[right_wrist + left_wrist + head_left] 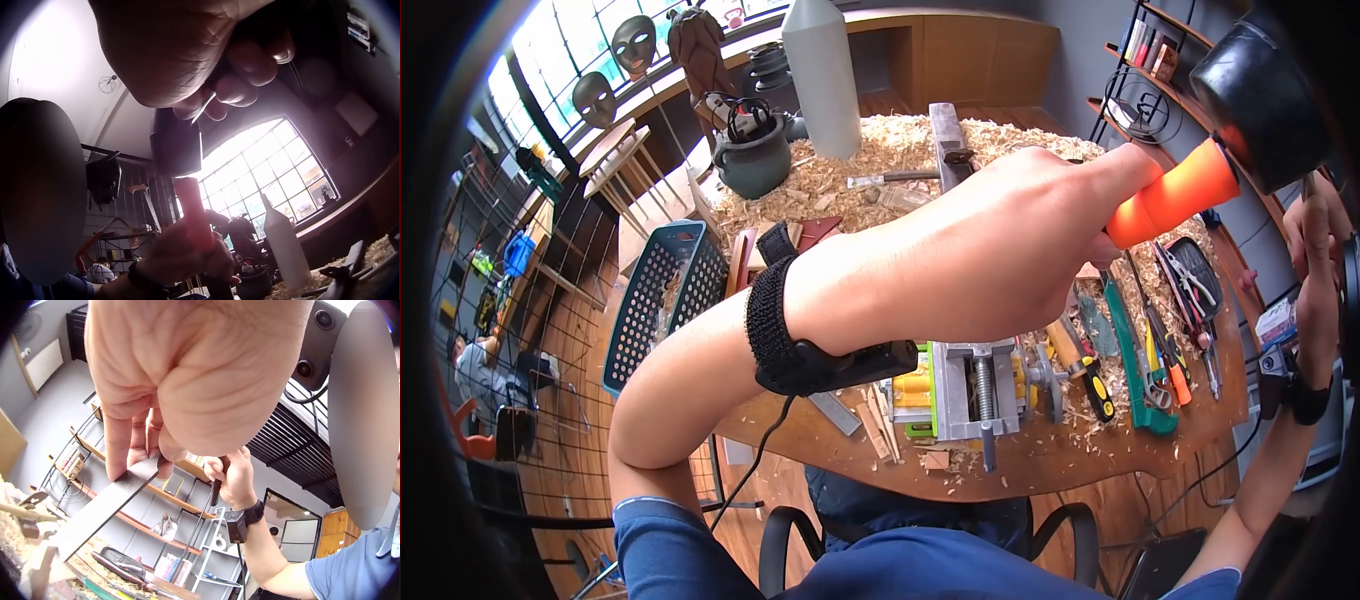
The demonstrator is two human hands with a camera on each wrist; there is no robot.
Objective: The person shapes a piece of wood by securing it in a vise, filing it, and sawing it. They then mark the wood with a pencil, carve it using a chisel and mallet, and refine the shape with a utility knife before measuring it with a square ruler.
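Note:
My left hand (1000, 240) grips the orange handle (1180, 200) of a chisel, out in front over the worktable. The wide flat chisel blade (112, 506) runs down from the fingers in the left wrist view, its end overlapping a pale piece of wood (40, 569). At the far right, my right hand (1308, 235) holds a mallet by its handle. The black mallet head (1265, 105) is close to the butt of the orange handle; in the right wrist view it stands right over the handle's end. My left hand hides part of the work below in the head view.
Wood shavings (900, 140) cover the table's far part. A vise (980, 390) sits near the front edge, with several hand tools, including a green-handled one (1135, 370), to its right. A white bottle (822, 80), a pot (752, 160) and a basket (625, 340) stand left.

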